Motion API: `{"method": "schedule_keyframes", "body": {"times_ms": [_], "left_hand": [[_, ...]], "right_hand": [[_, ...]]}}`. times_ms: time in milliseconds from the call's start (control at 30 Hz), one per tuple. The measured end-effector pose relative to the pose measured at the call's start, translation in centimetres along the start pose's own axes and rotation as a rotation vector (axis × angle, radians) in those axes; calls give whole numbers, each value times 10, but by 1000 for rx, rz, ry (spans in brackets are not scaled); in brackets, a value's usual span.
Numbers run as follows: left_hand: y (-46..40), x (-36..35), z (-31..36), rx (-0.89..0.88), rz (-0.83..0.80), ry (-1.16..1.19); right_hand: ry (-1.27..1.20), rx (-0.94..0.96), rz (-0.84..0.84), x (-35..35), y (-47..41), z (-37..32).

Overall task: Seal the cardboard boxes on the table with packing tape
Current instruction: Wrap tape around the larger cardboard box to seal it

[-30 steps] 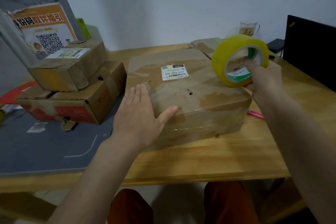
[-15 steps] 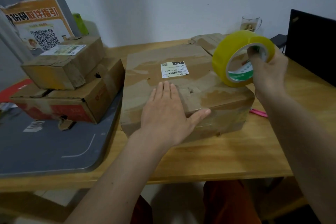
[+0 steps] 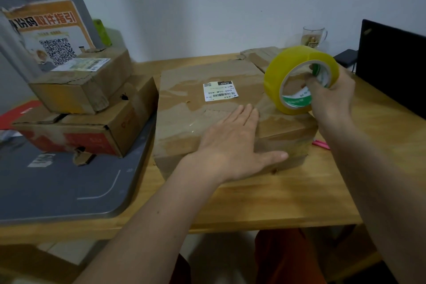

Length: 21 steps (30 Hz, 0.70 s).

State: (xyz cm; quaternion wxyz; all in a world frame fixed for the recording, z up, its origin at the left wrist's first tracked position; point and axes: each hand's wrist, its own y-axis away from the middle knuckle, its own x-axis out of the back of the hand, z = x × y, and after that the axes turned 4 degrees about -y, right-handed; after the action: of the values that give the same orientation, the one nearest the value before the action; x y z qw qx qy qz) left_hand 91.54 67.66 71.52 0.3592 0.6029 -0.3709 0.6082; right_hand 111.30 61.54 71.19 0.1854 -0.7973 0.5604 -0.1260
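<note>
Left hand point(image 3: 232, 143): flat, fingers straight and spread, pressing the top of the box point(image 3: 214, 108) near its front edge; I think this keeps the flaps down and the box from sliding.
Right hand point(image 3: 332, 97): fingers hooked through the core of the tape point(image 3: 299, 78), gripping the roll so it can turn.
Tape: low over the box's right corner, to the right of the pressing palm; contact not clear.
Box: on the table point(image 3: 265, 203), under the left palm.
Other boxes point(image 3: 87, 108): stacked to the left of both hands, waiting.

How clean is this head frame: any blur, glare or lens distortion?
Head view: dim, even indoor light; slight softness on the left hand and stacked boxes; small glare on the big box; the table edge bows, wide-angle; tape roll readable.
</note>
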Motion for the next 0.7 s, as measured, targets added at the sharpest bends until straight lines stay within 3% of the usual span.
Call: {"method": "schedule_keyframes", "body": {"times_ms": [233,467,700], "left_hand": [[42,0,-27,211,-2,-127],[35,6,-23,448,-112,-187],[-29,10,14,101,-108,-21]], "right_hand": [[1,-12,-3,1,0,2],[-34,-22,-2,-1,1,1],[-20,-11,-41,2,4,0]]}}
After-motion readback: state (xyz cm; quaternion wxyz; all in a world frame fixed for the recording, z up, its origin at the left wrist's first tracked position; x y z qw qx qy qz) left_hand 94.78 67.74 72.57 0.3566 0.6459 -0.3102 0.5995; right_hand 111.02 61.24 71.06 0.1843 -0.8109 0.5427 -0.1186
